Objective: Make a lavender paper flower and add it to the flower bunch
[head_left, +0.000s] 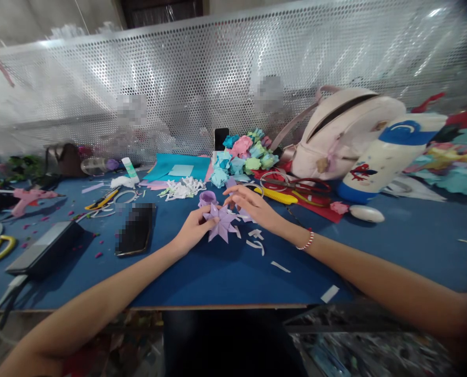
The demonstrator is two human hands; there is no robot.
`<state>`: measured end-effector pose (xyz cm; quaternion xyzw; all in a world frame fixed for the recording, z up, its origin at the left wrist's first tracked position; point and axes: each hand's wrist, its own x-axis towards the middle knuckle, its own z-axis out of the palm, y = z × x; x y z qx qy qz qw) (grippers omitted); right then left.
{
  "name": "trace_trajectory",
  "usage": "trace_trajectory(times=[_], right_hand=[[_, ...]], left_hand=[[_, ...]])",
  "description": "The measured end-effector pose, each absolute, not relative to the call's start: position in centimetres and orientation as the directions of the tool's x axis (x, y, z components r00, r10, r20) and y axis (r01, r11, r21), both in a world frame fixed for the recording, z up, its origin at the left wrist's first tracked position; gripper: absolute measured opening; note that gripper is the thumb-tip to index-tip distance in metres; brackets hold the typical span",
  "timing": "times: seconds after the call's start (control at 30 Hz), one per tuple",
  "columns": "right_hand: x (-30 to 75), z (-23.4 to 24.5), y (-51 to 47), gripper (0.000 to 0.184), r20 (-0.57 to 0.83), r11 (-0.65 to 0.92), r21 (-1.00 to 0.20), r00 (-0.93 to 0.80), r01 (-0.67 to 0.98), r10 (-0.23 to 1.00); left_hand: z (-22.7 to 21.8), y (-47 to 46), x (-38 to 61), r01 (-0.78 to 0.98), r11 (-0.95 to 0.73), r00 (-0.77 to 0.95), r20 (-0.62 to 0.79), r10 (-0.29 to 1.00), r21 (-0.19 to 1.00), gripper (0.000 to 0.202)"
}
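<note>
My left hand (196,226) pinches a folded light-purple paper flower (220,224) with pointed petals, held low over the table. Just behind it is a purple ring-shaped piece (207,198), partly hidden by the flower. My right hand (251,204) hovers on the flower's right, its fingers loosely bent and apart. A small purple paper piece (231,182) shows beyond those fingertips; whether they touch it I cannot tell. More purple paper (246,214) lies under the right palm, mostly covered. White paper scraps (256,245) are scattered nearby.
Behind stand crumpled paper flowers (252,152), teal paper sheets (182,166) and a pile of white paper strips (183,188). A yellow cutter (276,196), backpack (341,136) and bottle (386,159) are at right. Leftward lie a phone (136,229), power bank (46,246) and pink glue gun (32,199).
</note>
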<state>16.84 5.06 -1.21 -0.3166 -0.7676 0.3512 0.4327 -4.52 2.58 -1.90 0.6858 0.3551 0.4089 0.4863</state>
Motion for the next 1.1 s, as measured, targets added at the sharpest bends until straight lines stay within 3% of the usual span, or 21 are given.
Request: trace_trajectory(times=[0.13,0.3,1.1], right_hand=[[16.4,-1.5,4.5,0.035,0.386,0.545,-0.802,-0.484,0.245,0.785],[15.8,-1.2,3.4,0.031,0.399,0.582,-0.754,-0.491,0.304,0.774],[15.9,-1.2,3.6,0.031,0.388,0.556,-0.78,-0.474,0.288,0.79]], left_hand=[[-2.1,2.8,-4.6,0.091,-0.281,0.397,0.224,0.89,0.955,0.038],[-2.2,2.6,-4.5,0.074,-0.271,0.396,0.221,0.891,0.96,0.044],[-1.9,2.4,-4.5,0.109,-0.329,0.383,0.266,0.884,0.938,0.048]])
